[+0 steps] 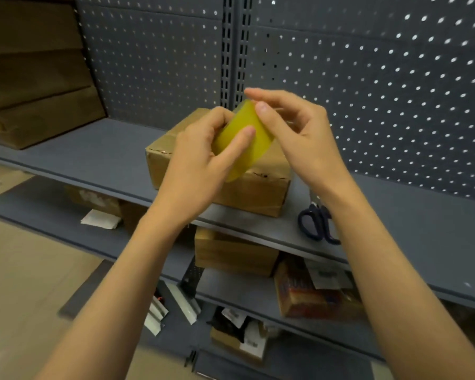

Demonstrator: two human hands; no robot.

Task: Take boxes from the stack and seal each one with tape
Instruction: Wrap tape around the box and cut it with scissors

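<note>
A yellowish roll of tape (244, 141) is held above a brown cardboard box (258, 193) that sits on the grey shelf (93, 157). My left hand (203, 160) grips the roll from the left, thumb across its outer face. My right hand (294, 127) touches the roll's upper edge with its thumb, the fingers stretched over the top. The box's flaps are down and clear tape shows on its near side. A stack of brown boxes (36, 78) stands at the far left of the shelf.
Dark-handled scissors (317, 223) lie on the shelf right of the box, partly behind my right forearm. A pegboard wall (381, 91) backs the shelf. Lower shelves hold another brown box (233, 250), a printed carton (307, 294) and loose papers.
</note>
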